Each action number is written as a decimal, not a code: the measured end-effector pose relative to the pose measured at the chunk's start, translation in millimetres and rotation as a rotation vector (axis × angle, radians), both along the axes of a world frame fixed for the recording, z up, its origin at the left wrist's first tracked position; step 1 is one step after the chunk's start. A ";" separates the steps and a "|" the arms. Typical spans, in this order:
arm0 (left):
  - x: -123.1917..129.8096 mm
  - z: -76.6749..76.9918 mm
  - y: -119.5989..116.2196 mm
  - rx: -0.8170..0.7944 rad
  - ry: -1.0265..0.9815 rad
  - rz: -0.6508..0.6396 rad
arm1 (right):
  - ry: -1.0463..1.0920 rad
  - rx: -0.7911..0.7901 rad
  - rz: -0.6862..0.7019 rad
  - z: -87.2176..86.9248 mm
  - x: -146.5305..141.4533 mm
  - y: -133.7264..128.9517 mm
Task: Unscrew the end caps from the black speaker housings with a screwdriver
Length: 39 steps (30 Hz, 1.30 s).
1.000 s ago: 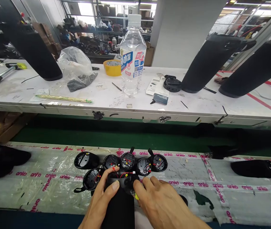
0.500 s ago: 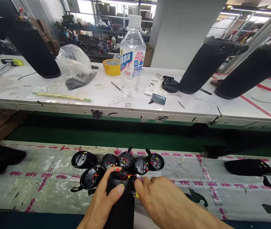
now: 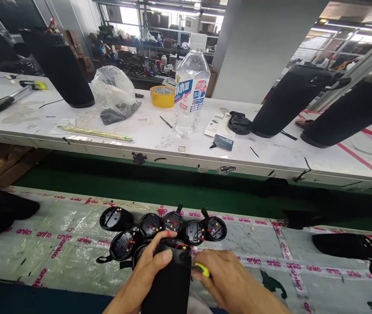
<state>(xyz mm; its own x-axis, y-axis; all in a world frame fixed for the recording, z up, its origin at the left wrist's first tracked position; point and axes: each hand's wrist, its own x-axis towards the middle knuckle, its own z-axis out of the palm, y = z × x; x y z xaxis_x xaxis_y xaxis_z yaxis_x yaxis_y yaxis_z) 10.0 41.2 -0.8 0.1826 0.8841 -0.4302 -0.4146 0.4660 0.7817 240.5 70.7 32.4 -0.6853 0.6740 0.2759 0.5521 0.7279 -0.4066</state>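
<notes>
A black cylindrical housing (image 3: 169, 283) stands upright in front of me, with red and yellow wires showing in its open top. My left hand (image 3: 149, 268) is closed round its upper left side, thumb on the near face and fingers at the far rim. My right hand (image 3: 228, 274) grips a small yellow-and-black handled tool (image 3: 202, 269) beside the housing's upper right edge. The tool's tip is too small to make out, so its exact kind is unclear. Just beyond the hands stand several similar housings (image 3: 149, 224) with wires in their open tops, some with black straps.
A white bench (image 3: 153, 150) runs across behind, bearing a water bottle (image 3: 190, 96), yellow tape (image 3: 162, 97), a hammer (image 3: 9, 99), a plastic bag (image 3: 114, 89) and tall black housings (image 3: 280, 100). More black pieces lie on the taped plastic-covered lower surface (image 3: 238, 250) at left and right.
My right hand has shifted a little right and down from the housing's rim, exposing more of the yellow tool. My left hand keeps its hold. The view has tilted slightly.
</notes>
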 end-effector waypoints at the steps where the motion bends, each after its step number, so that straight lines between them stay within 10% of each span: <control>1: 1.8 -2.2 1.3 -0.034 -0.041 0.003 | 0.056 -0.016 -0.028 0.9 2.3 -0.5; 19: -11.6 -4.9 -13.7 -0.077 -0.098 0.089 | -0.001 -0.448 -0.319 -7.3 -14.2 -9.6; 39: -11.8 2.8 -6.3 -0.053 -0.073 0.036 | -0.328 -0.018 -0.193 -5.6 -31.2 -20.3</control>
